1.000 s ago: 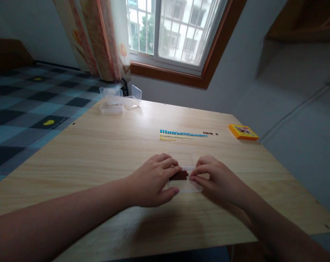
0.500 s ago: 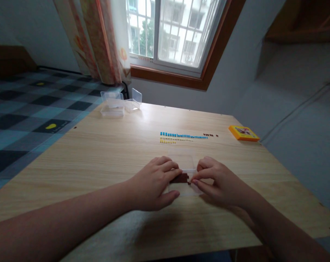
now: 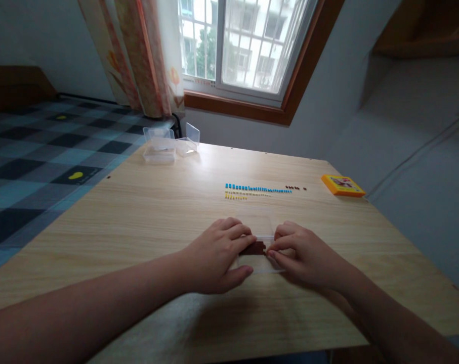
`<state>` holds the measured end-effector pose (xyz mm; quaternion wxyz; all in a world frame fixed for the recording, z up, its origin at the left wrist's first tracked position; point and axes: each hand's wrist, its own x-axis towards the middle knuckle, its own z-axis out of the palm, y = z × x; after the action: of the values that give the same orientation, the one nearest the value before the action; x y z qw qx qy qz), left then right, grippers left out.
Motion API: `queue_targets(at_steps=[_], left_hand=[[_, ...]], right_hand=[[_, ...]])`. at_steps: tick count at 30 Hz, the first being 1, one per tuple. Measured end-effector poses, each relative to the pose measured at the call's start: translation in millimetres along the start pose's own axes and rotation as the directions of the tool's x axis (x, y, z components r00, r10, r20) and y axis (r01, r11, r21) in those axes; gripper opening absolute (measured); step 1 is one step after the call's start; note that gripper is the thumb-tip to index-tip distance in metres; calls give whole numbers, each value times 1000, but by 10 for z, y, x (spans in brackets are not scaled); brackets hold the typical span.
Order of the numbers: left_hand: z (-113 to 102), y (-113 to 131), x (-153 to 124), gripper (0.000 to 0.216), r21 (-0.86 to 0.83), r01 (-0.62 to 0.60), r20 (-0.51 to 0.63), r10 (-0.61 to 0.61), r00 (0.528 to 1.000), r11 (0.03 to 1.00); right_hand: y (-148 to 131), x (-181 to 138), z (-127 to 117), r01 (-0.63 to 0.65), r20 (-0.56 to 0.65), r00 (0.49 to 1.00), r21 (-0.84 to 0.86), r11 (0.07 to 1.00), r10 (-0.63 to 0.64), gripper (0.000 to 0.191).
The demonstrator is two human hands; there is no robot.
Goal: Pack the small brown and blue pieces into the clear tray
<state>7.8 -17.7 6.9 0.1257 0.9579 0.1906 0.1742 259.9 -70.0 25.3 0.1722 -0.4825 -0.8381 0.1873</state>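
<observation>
My left hand (image 3: 223, 258) spans the left side of a shallow clear plastic box (image 3: 257, 264), its thumb at the near edge and fingers by the far edge. Inside lies a flat dark brown strip of small toy bricks (image 3: 255, 247), its left end hidden under my fingers. At the strip's right end, my right hand (image 3: 299, 253) pinches with thumb and index finger at a tiny brown brick (image 3: 266, 252), mostly covered by the fingertips. The box's clear lid (image 3: 255, 220) lies folded back on the far side.
Beyond the box run rows of tiny blue bricks (image 3: 257, 188) and yellow pieces (image 3: 233, 196), with several small brown bricks (image 3: 292, 187) to their right. An orange-yellow box (image 3: 342, 185) sits at the table's right edge. Open clear boxes (image 3: 159, 151) stand at the back left.
My right fingertips have closed in on the strip's right end with the tiny brown brick. The left hand keeps its place on the box, and the whole view has shifted slightly.
</observation>
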Motion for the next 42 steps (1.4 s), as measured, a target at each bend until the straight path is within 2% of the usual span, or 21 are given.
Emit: queue_targets(at_steps=[6, 13, 23, 34, 38, 42], left_hand=[[9, -3, -6, 45, 8, 4, -8, -4, 1000, 1000], [0, 5, -2, 43, 4, 3, 1, -3, 1000, 1000], [5, 8, -4, 46, -3, 21, 12, -21, 1000, 1000], [-10, 17, 0, 46, -21, 20, 13, -20, 1000, 1000], [-10, 19, 4, 45, -21, 20, 16, -20, 1000, 1000], [-4, 10, -1, 44, -19, 21, 21, -21, 1000, 1000]], right_hand=[[-4, -5, -14, 32, -51, 998, 15, 999, -31, 23], [-12, 6, 8, 25, -5, 1000, -8, 1000, -25, 28], [14, 31, 39, -15, -7, 1000, 20, 1000, 15, 25], [43, 54, 49, 12, -73, 997, 86, 996, -6, 24], [83, 48, 12, 15, -127, 992, 56, 998, -7, 23], [115, 34, 17, 26, -123, 992, -26, 999, -29, 21]])
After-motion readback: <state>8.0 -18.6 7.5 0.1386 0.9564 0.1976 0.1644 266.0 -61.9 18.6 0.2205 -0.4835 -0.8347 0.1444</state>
